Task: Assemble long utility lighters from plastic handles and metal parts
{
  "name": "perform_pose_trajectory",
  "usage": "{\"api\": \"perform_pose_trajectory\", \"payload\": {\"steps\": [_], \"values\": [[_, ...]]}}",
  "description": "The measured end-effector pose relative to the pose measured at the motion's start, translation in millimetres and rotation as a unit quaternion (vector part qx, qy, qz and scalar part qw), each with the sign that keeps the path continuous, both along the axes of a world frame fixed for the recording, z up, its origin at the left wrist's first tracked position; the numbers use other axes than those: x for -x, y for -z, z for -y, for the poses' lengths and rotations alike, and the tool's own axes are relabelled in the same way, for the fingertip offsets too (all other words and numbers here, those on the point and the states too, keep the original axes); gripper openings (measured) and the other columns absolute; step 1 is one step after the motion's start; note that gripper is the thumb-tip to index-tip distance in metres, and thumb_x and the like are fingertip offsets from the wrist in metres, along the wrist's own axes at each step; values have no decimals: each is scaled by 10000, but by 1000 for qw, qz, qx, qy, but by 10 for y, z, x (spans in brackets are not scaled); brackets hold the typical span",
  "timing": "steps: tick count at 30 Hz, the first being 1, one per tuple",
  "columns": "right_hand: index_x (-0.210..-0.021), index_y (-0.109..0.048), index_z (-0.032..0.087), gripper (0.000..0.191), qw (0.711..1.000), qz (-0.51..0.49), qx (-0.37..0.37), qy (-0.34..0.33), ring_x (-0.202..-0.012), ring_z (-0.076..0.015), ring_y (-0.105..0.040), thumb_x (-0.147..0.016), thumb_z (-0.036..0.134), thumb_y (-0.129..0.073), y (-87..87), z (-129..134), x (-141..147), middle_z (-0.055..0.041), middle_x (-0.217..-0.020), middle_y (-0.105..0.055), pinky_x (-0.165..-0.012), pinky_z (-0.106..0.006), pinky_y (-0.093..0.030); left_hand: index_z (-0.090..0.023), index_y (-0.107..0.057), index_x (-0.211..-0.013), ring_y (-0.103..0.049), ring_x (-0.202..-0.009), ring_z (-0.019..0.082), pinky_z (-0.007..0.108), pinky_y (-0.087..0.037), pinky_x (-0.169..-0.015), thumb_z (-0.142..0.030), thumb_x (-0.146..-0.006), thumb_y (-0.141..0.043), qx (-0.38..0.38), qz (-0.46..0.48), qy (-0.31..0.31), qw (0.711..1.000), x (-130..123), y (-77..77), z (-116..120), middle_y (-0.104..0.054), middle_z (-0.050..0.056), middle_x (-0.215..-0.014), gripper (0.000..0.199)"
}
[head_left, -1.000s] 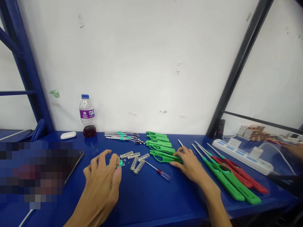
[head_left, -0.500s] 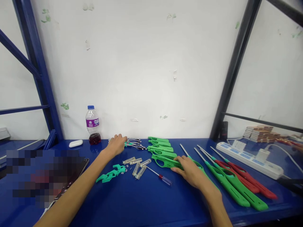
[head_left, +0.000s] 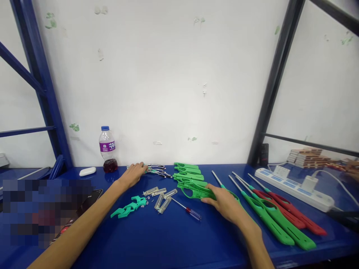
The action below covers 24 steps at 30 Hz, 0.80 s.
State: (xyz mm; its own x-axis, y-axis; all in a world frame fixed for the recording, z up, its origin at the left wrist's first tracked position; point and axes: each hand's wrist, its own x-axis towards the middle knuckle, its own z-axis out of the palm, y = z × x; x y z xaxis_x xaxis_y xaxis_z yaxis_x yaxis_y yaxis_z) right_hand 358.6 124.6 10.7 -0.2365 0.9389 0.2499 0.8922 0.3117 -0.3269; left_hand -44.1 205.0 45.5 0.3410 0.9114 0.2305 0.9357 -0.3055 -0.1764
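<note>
At the back of the table my left hand (head_left: 134, 175) curls its fingers over a row of thin metal lighter tubes (head_left: 157, 166) with dark wires; the fingertips are partly hidden. My right hand (head_left: 223, 200) is closed on a green lighter casing (head_left: 203, 191), thumb on the near side. Beyond it, several green casing halves (head_left: 188, 171) lie in a row. Between the hands are several clear fuel tanks (head_left: 159, 201), teal trigger pieces (head_left: 129, 207) and a screwdriver (head_left: 193, 214) with a red and purple handle.
Long green lighters (head_left: 280, 222) and red lighters (head_left: 297, 211) lie at the right, before a white power strip (head_left: 294, 190). A drink bottle (head_left: 109, 151), a white case (head_left: 87, 171) and a phone (head_left: 94, 196) are at the left. A wall (head_left: 168, 74) stands behind.
My left hand has shifted slightly left and lies lower over the metal tubes. My right hand stays on the green casing. The whole view has shifted a little.
</note>
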Motion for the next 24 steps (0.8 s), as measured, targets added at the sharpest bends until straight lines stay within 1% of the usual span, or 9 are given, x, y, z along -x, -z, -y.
{"api": "perform_pose_trajectory", "payload": {"steps": [3,7,9,10,12,15,18,21,24], "values": [[-1375,-639,188,441,999,-21,18,-17,-1250,-344,-665,-1003,424,-622,-99,53,-21,-151,-1345,-724,-1015,-416,-495,-182,-626,-1321,-686,-1109,258,476,-600,-928,-369,-1014,-679,-26,11,-7,1000,13,-131,92,-654,102,-1325,364],[-1421,-614,216,542,997,-60,41,-40,-1336,-325,-597,-986,539,-626,-329,281,36,-117,-1432,-672,-1048,-373,-467,-181,-627,-1312,-680,-1106,258,478,-591,-932,-375,-1014,-676,-79,43,-5,996,3,-419,312,-654,99,-1313,359],[-1293,-686,256,438,986,-100,86,-104,-1211,-290,-649,-957,537,-672,-464,435,130,-56,-1307,-731,-959,-320,-485,-164,-624,-1293,-681,-1031,263,502,-562,-938,-304,-1071,-534,-113,74,-5,991,-40,-546,498,-639,122,-1256,278],[-1161,-727,265,336,976,-107,116,-148,-1067,-256,-684,-942,519,-698,-522,504,190,-16,-1157,-765,-872,-289,-489,-163,-620,-1295,-678,-1004,271,507,-549,-934,-265,-1094,-419,-126,91,-1,988,-74,-591,615,-625,136,-1236,302],[-949,-732,260,206,959,-103,166,-204,-874,-207,-664,-917,463,-738,-594,607,320,33,-916,-739,-727,-251,-449,-173,-617,-1279,-669,-1000,286,488,-538,-930,-290,-1097,-339,-151,131,9,980,-158,-625,891,-611,138,-1206,353],[-865,-710,256,145,954,-81,186,-219,-869,-200,-634,-891,382,-776,-577,659,490,42,-830,-688,-692,-244,-399,-216,-614,-1249,-665,-1101,249,375,-527,-986,-381,-1112,-306,-166,188,42,967,-287,-532,1351,-622,93,-1209,376],[-890,-699,256,173,960,-66,177,-205,-897,-215,-633,-894,408,-782,-493,653,598,29,-866,-689,-717,-260,-403,-255,-647,-1210,-696,-1020,217,296,-553,-888,-422,-1104,-375,-163,296,71,938,-352,-319,1739,-662,48,-1132,336],[-1017,-698,252,247,967,-74,142,-200,-1000,-239,-637,-980,495,-676,-462,660,658,-9,-1002,-709,-836,-294,-445,-291,-658,-1234,-708,-1033,210,266,-564,-888,-431,-1095,-426,-148,337,65,928,-318,-103,1968,-695,25,-1145,304],[-1058,-682,246,323,971,-96,81,-203,-1027,-231,-634,-1098,471,-454,-495,651,648,-34,-1066,-711,-935,-330,-448,-312,-682,-1237,-722,-1043,205,242,-575,-913,-420,-1082,-459,-135,350,70,924,-220,29,2051,-724,8,-1131,292]]}}
